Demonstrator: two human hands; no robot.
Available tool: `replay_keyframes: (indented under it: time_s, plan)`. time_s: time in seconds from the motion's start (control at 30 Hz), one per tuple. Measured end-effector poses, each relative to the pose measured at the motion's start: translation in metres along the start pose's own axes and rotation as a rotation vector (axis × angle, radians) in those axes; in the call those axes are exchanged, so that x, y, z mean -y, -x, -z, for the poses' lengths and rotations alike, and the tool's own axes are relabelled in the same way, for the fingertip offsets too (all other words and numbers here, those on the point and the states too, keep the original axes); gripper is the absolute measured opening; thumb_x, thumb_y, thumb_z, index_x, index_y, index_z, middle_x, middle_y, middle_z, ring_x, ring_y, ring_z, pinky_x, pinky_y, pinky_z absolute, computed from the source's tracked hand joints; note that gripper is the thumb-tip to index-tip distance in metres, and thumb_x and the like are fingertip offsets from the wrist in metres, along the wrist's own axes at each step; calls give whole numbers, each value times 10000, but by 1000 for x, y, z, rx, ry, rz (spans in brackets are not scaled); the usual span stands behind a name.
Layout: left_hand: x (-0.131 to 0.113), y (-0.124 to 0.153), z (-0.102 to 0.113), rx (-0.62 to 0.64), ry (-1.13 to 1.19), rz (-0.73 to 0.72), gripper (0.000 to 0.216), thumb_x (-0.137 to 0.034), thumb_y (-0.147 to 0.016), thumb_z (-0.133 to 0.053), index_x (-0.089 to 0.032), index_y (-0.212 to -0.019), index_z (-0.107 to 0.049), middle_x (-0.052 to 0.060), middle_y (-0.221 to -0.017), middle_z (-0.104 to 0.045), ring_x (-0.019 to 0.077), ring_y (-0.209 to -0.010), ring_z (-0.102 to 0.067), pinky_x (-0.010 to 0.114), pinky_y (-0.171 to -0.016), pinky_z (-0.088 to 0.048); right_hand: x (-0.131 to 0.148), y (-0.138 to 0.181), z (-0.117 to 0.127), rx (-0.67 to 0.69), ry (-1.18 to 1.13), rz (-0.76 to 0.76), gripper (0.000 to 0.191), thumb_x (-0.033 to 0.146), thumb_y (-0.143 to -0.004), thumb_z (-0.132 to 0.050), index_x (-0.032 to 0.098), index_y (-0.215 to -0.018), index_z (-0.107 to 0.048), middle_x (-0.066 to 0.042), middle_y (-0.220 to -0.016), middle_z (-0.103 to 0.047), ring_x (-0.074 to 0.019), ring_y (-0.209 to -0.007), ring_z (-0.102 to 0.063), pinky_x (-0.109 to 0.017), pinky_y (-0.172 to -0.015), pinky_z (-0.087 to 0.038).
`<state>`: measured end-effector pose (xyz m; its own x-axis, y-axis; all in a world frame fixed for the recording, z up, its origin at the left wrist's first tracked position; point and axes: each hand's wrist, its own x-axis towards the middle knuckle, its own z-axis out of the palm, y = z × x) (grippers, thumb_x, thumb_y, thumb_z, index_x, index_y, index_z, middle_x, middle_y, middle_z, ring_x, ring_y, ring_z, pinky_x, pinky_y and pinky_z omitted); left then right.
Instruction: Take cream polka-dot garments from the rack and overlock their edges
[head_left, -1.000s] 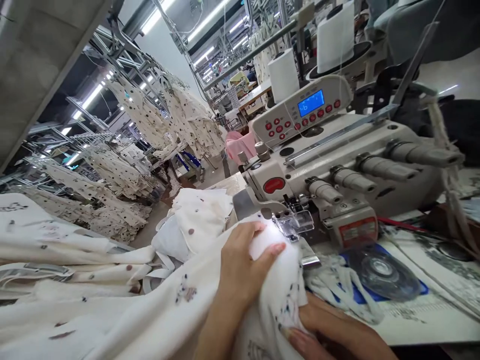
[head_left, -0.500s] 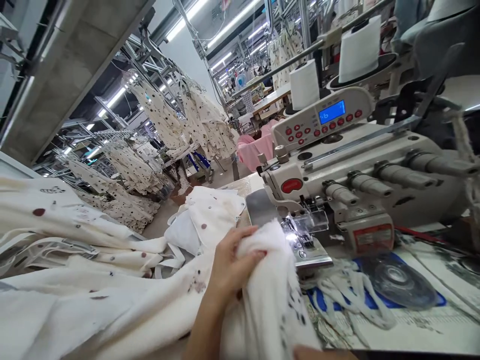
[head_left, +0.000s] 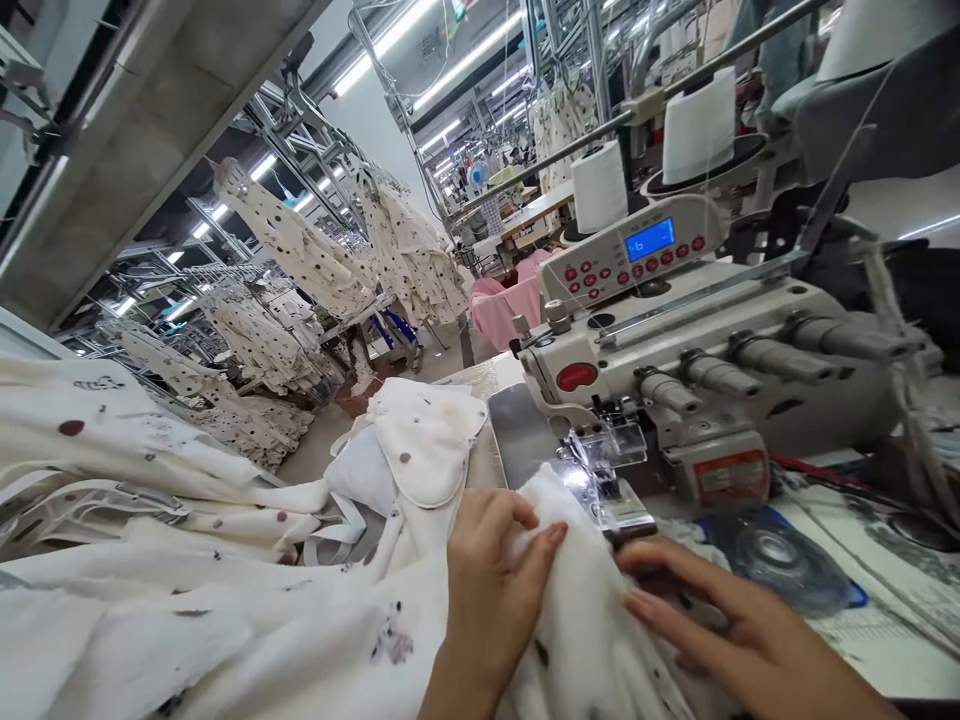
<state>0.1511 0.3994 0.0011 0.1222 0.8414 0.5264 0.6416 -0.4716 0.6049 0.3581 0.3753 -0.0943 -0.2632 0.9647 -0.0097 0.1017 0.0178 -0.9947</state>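
Observation:
My left hand (head_left: 499, 580) pinches the upper part of a cream fleece garment piece (head_left: 577, 600) printed with dark spots. The piece's edge lies just in front of the lit needle area of the overlock sewing machine (head_left: 622, 370). On the piece's right edge, my right hand (head_left: 720, 620) has thumb and index finger closed on the fabric, beside the front of the machine plate (head_left: 630, 515). A rounded spotted fabric panel (head_left: 427, 440) lies left of the machine. More of the spotted fleece (head_left: 247, 610) spreads over the left side.
White thread cones (head_left: 600, 185) stand behind the control panel (head_left: 634, 250). A clear round dish (head_left: 780, 555) on a blue mat sits at the right. Spotted garments (head_left: 409, 240) hang on an overhead line beyond the table, near a pink cloth-covered bin (head_left: 510, 305).
My right hand has come up from the bottom edge to the fabric's right edge. My left hand has shifted slightly right and down, and the view has moved a little.

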Motion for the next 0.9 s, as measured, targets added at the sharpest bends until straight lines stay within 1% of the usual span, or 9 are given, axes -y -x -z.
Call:
replay_keyframes:
  time_s: [0.07,0.17,0.27,0.37,0.43,0.53,0.63,0.73,0.9]
  plan:
    - [-6,7,-2,0,48,62,192,-243,-952,-668,-209,-804,-550,-32,-766,-602,124,-707,-588,229,-685,-460,13,-9,-6,64,37,21,412,633,-943,-627,260,-1078,-737,-30,-953,-731,-224,-847,-693,-215,-672,-591]
    - [-11,12,-3,30,117,183,152,-288,-968,-643,-222,-870,-547,-50,-729,-593,105,-622,-565,197,-575,-428,19,-11,-15,23,57,77,368,559,-950,-621,223,-808,-673,-3,-756,-644,-184,-717,-612,-201,-593,-510]
    - [-9,9,-5,113,147,234,94,-288,-955,-667,-237,-994,-599,-28,-870,-685,125,-808,-659,190,-710,-503,20,-6,-11,-98,25,83,410,495,-949,-617,202,-672,-542,10,-677,-550,-156,-662,-542,-202,-587,-457]
    - [-5,6,-9,146,140,216,121,-274,-944,-689,-252,-1053,-641,-21,-973,-717,136,-944,-678,201,-824,-517,18,-1,-1,-182,5,44,403,477,-988,-579,205,-693,-538,12,-683,-525,-150,-648,-510,-205,-565,-429]
    - [-3,5,-11,130,145,187,102,-263,-943,-691,-257,-1043,-666,-32,-962,-725,126,-923,-680,195,-823,-513,14,1,0,-210,-13,22,347,518,-984,-586,221,-805,-607,-5,-784,-588,-172,-722,-560,-199,-537,-431]
    - [-1,0,-11,119,162,168,75,-247,-938,-697,-264,-1010,-706,-49,-943,-745,112,-886,-691,187,-811,-511,8,0,-8,-142,49,60,291,538,-951,-625,255,-1005,-667,-7,-964,-666,-188,-860,-625,-207,-659,-492]
    - [0,-12,-6,189,184,184,107,-240,-938,-691,-272,-1029,-737,-48,-992,-775,120,-927,-713,193,-833,-516,8,-2,-19,-32,137,109,307,466,-939,-575,219,-757,-571,21,-740,-591,-155,-698,-574,-233,-652,-439]
    - [2,-27,-3,227,206,173,116,-237,-932,-685,-264,-1021,-756,-41,-999,-788,123,-907,-718,203,-814,-517,11,-3,-22,-38,128,113,390,457,-945,-504,216,-649,-423,27,-645,-493,-145,-613,-499,-247,-578,-388]
    - [9,-40,-8,246,284,211,102,-250,-866,-741,-250,-965,-765,-27,-968,-785,134,-910,-702,221,-828,-510,4,-4,-22,-30,72,117,232,478,-960,-641,264,-895,-704,27,-891,-663,-162,-858,-646,-208,-787,-467]
